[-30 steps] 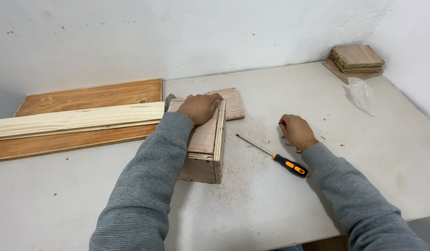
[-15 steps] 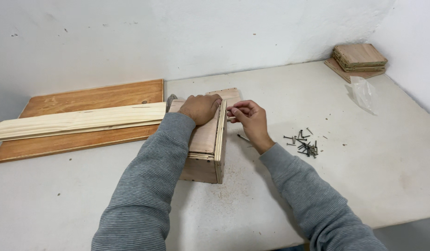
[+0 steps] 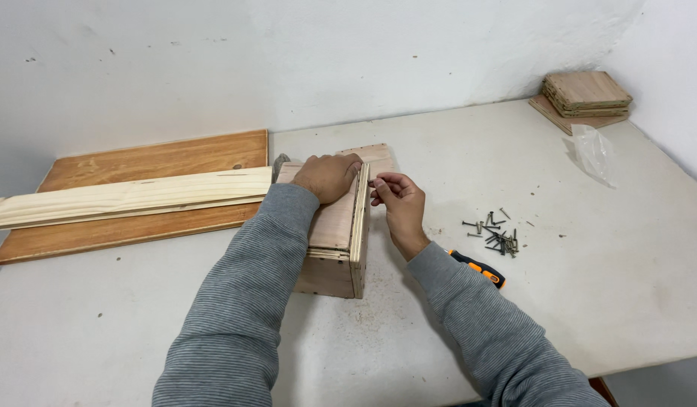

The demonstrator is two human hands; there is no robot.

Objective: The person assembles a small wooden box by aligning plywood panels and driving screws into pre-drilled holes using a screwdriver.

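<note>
The box (image 3: pixel 335 234) is raw, matt plywood with layered plies visible along its edges. The long plank (image 3: pixel 130 196) is pale, unfinished softwood; the board (image 3: pixel 145 162) beneath shows a smoother reddish-brown finish. The screws (image 3: pixel 495 230) are dull metal. The table (image 3: pixel 454 151) surface is matt white, dusted with sawdust.

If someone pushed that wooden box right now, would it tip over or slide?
Probably slide. The wooden box lies long and low on the table, so tipping seems unlikely. The left hand rests on top, likely steadying it. Its plywood walls look stiff.
</note>
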